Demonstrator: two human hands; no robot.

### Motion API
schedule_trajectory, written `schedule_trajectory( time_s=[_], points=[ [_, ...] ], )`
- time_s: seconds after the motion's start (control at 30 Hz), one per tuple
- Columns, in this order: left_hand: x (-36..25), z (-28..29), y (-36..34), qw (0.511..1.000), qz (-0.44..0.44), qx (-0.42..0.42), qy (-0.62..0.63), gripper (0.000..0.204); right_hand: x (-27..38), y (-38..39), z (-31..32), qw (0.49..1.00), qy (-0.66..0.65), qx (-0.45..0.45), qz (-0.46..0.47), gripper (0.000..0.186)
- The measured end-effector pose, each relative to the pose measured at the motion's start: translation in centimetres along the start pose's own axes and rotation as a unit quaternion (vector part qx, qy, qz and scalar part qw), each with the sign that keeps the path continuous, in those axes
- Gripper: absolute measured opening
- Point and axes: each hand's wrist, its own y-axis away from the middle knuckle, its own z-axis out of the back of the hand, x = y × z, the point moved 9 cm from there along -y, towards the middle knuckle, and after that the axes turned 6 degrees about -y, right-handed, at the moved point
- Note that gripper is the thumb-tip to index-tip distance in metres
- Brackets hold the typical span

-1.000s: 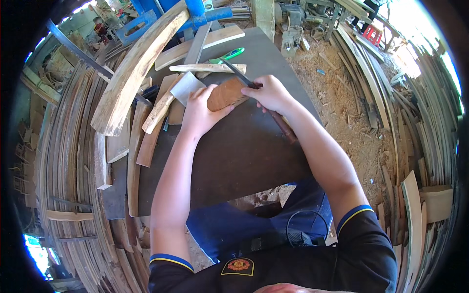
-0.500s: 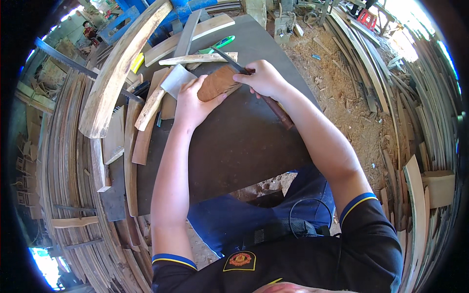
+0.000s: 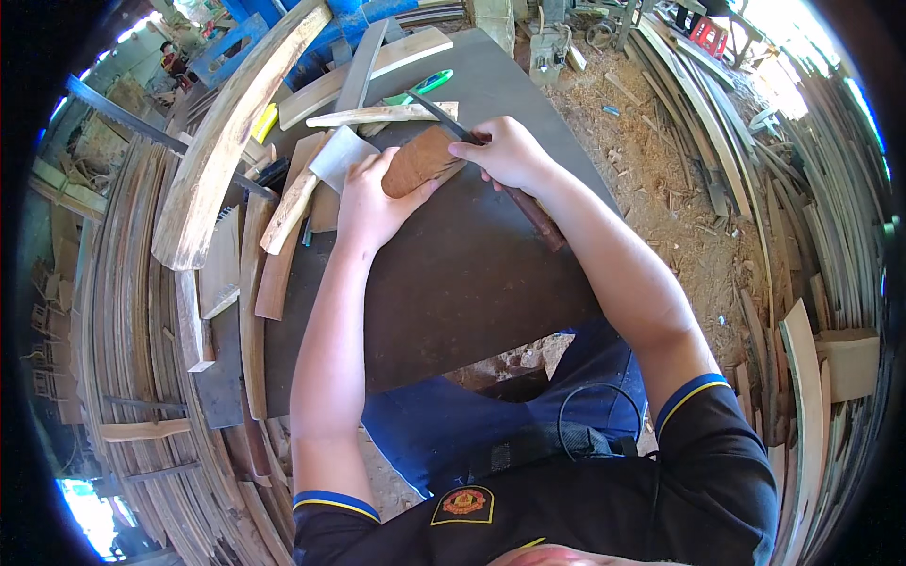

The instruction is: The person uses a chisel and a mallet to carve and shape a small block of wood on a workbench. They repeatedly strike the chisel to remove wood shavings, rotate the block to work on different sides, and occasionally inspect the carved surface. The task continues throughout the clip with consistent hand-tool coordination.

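Only my view is shifting, left grip [image 3: 371,206] bracing the brown block [image 3: 411,164], thumb [image 3: 426,192] clear, right grip [image 3: 511,155] clasping the dark tool [image 3: 534,219]

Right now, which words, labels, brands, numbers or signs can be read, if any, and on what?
None readable.
Badge on the black shirt: any lettering too small to read.
Green tool on the dark table: any marking too small to read.
Wooden block in the left hand, dark-bladed tool in the right hand: no lettering visible.
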Motion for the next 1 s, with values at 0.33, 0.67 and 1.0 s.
schedule_trajectory(
  time_s=[0.33, 0.67, 1.0],
  points=[
    [0.0, 0.0, -0.1, 1.0, 0.005, 0.0, -0.004, 0.078, 0.7, 0.1, 0.3, 0.996, 0.077, -0.031, 0.024, 0.031],
    [1.0, -0.6, 0.1, 0.995, 0.086, 0.048, -0.01, 0.091, 5.7, 4.2, -1.5, 0.96, 0.131, -0.061, 0.242, 0.035],
    [0.7, 0.0, 0.7, 0.986, 0.147, 0.082, 0.007, 0.094, 9.8, 6.0, -0.3, 0.937, 0.168, -0.096, 0.292, 0.041]
  ],
)
